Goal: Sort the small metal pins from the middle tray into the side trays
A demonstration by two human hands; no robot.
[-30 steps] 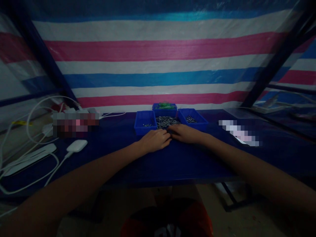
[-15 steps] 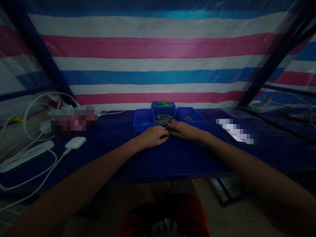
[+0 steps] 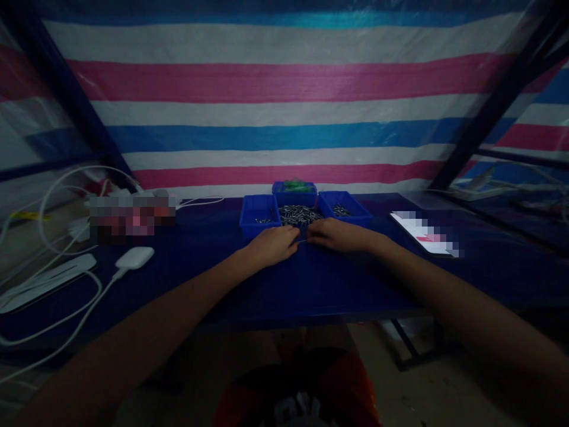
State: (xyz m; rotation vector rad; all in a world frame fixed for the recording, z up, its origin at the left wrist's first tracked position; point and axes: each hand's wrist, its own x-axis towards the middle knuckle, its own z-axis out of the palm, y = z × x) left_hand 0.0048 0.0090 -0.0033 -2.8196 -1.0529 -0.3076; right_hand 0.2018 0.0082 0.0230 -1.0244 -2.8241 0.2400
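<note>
My left hand (image 3: 275,244) and my right hand (image 3: 340,235) face each other over the near side of the middle blue bin. The fingers of both are pinched, and a thin, pale metal piece (image 3: 303,241) spans the narrow gap between their fingertips. Its exact kind is too small to tell. Behind the hands lies a heap of slim metal pieces (image 3: 301,214) in the middle bin. A left blue bin (image 3: 250,224) and a right blue bin (image 3: 355,209) flank it, each with a few similar pieces inside.
At the back, another blue bin (image 3: 294,195) holds green material (image 3: 297,185). A lit phone (image 3: 418,232) lies on the blue table (image 3: 306,290) to the right. White cables, a white charger (image 3: 135,258) and a blurred pile crowd the left. Striped sheeting (image 3: 275,83) hangs behind.
My hands have drawn slightly apart, my right one moving a little to the right. A thin piece now shows between the fingertips. The bins stay in place.
</note>
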